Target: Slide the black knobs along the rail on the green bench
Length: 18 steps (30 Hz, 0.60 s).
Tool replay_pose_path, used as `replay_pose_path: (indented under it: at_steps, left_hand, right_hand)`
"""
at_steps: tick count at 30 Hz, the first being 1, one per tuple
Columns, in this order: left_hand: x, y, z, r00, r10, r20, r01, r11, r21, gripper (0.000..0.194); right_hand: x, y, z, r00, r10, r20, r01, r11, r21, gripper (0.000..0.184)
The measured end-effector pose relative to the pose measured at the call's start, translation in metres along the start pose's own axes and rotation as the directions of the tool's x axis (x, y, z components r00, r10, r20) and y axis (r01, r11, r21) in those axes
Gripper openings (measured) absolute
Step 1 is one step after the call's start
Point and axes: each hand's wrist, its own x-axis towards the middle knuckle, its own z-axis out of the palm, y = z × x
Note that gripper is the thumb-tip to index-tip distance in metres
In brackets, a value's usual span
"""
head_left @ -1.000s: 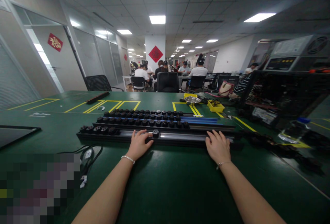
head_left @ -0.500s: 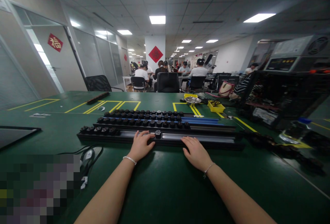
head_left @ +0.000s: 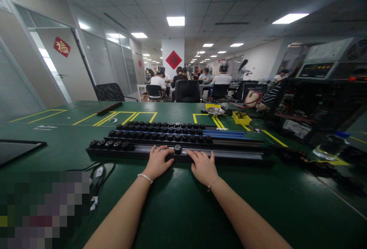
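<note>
A long black track [head_left: 237,154] with a shiny strip along its top lies across the table in front of me. On its middle sits one black socket-like block [head_left: 178,149]. My left hand [head_left: 157,162] rests on the track just left of this block, fingers stretched out and thumb apart, fingertips close against the block. To the block's right, my right hand [head_left: 203,167] lies on the track with its fingers spread. A small gap separates it from the block. Several similar blocks [head_left: 110,145] stand at the track's left end.
Behind lie more tracks with rows of black blocks [head_left: 160,136] and a blue rail [head_left: 226,133]. Farther back are a metal bowl [head_left: 215,111] and a yellow bin [head_left: 241,119]. A cable [head_left: 99,178] lies left; dark equipment [head_left: 321,104] stands right. People sit at far tables.
My right hand has moved left along the track, closer to the single block. The block appears shifted slightly right. My left hand has hardly moved.
</note>
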Motion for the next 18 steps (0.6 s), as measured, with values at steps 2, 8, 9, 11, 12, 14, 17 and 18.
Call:
replay_pose_path:
  at_steps: [2, 8, 9, 11, 12, 14, 17, 18]
  left_hand:
    - [0.0004, 0.0007, 0.0005, 1.0, 0.005, 0.002, -0.005, 1.0, 0.0, 0.031]
    - [0.001, 0.0032, 0.0017, 1.0, 0.008, 0.025, -0.008, 1.0, -0.003, 0.034]
    - [0.0009, 0.0033, 0.0017, 1.0, 0.008, 0.025, -0.008, 1.0, -0.003, 0.034]
    - [0.0007, 0.0035, 0.0017, 1.0, 0.01, 0.024, -0.01, 1.0, -0.002, 0.034]
    - [0.0006, 0.0036, 0.0016, 1.0, 0.013, 0.025, -0.013, 1.0, -0.002, 0.034]
    - [0.0003, 0.0044, 0.0012, 0.999, 0.023, 0.035, -0.023, 1.0, -0.004, 0.036]
    - [-0.0002, 0.0065, 0.0006, 0.997, 0.043, 0.06, -0.043, 0.999, -0.008, 0.04]
    - [-0.0003, 0.0072, 0.0005, 0.997, 0.048, 0.067, -0.048, 0.999, -0.008, 0.042]
  right_hand:
    - [-0.0006, -0.0019, 0.002, 0.998, -0.063, -0.014, 0.064, 0.998, 0.018, 0.052]
    - [-0.0016, 0.0024, 0.0047, 0.997, -0.08, -0.019, 0.081, 0.996, 0.033, 0.052]
    - [-0.0014, 0.003, 0.0052, 0.996, -0.081, -0.024, 0.082, 0.996, 0.039, 0.053]
    - [-0.001, 0.0036, 0.0061, 0.996, -0.081, -0.034, 0.083, 0.995, 0.051, 0.053]
    - [-0.0009, 0.0037, 0.0064, 0.996, -0.082, -0.036, 0.084, 0.995, 0.056, 0.053]
    - [-0.001, 0.0036, 0.0065, 0.996, -0.081, -0.036, 0.083, 0.995, 0.058, 0.053]
    - [-0.0016, 0.0034, 0.0057, 0.996, -0.08, -0.028, 0.081, 0.996, 0.046, 0.054]
    - [-0.0018, 0.0033, 0.0054, 0.996, -0.081, -0.025, 0.082, 0.996, 0.04, 0.054]
